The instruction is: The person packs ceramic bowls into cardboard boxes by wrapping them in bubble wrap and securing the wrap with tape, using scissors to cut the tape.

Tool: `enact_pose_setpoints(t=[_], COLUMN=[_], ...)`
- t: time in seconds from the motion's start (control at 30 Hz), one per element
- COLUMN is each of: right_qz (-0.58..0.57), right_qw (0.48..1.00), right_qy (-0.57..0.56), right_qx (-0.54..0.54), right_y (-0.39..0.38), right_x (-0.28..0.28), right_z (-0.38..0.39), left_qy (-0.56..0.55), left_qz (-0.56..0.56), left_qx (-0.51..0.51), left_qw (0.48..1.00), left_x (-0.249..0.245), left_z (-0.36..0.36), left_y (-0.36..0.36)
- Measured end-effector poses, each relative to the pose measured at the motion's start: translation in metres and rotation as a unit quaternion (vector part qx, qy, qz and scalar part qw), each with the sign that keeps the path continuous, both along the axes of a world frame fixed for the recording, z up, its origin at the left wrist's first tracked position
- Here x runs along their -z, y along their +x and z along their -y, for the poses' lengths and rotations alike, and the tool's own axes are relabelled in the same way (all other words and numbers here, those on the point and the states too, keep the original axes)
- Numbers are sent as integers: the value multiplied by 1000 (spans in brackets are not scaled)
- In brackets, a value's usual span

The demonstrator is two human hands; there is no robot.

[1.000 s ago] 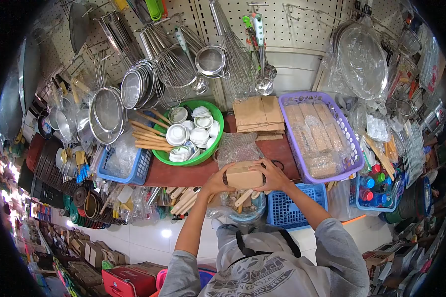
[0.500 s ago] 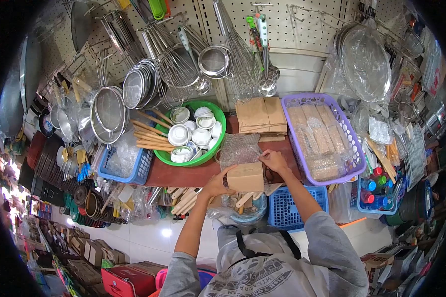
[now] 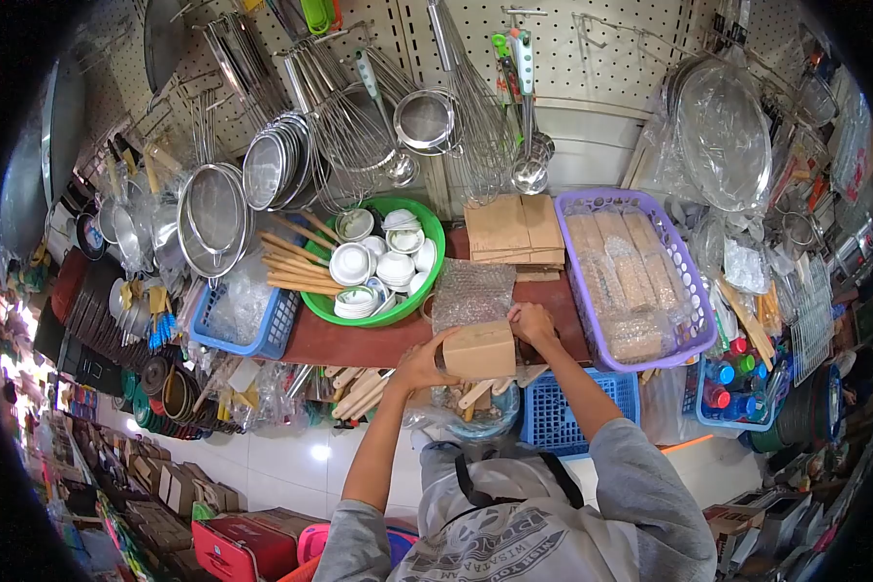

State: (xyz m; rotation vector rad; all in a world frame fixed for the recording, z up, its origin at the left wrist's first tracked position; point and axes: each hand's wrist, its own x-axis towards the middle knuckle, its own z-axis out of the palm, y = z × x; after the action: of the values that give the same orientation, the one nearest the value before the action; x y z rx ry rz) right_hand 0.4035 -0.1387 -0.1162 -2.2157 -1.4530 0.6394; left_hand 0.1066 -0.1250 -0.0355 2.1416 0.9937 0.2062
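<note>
A small brown cardboard box (image 3: pixel 480 351) is held over the front edge of the reddish-brown table. My left hand (image 3: pixel 423 365) grips it by its left end, thumb along the top edge. At the opposite end, my right hand (image 3: pixel 533 325) has its fingers curled in against the box's upper right corner; the fingertips are partly hidden. Just behind the box lies a sheet of bubble wrap (image 3: pixel 472 291) on the table (image 3: pixel 335 341). Flat brown cardboard pieces (image 3: pixel 514 228) are stacked farther back.
A green basin (image 3: pixel 435 276) of white bowls and wooden-handled tools stands left. On the right is a purple basket (image 3: pixel 700 335) with bubble-wrapped packages. Below the table edge sit a blue basket (image 3: pixel 580 412) and wooden utensils (image 3: pixel 364 393). Whisks (image 3: pixel 470 126) and strainers (image 3: pixel 213 221) hang behind.
My right hand has moved slightly down onto the box's right end, and its fingers have curled in more. The left hand keeps its hold. The camera view has shifted slightly.
</note>
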Motion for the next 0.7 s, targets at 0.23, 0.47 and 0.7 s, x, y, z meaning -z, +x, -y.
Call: enact_pose_setpoints(t=[0.23, 0.47, 0.7], right_qz=[-99, -106, -186], right_qw=[995, 993, 941], right_qy=[-1, 42, 245], right_qx=[23, 6, -138], right_y=[5, 13, -1], right_x=[-19, -7, -63], right_z=[13, 13, 39], left_qy=[-51, -135, -193], left_qz=[29, 71, -19], left_qx=[28, 69, 68], left_qw=[998, 986, 979], left_x=[3, 26, 14], left_z=[-11, -36, -54], left_y=[-1, 2, 8])
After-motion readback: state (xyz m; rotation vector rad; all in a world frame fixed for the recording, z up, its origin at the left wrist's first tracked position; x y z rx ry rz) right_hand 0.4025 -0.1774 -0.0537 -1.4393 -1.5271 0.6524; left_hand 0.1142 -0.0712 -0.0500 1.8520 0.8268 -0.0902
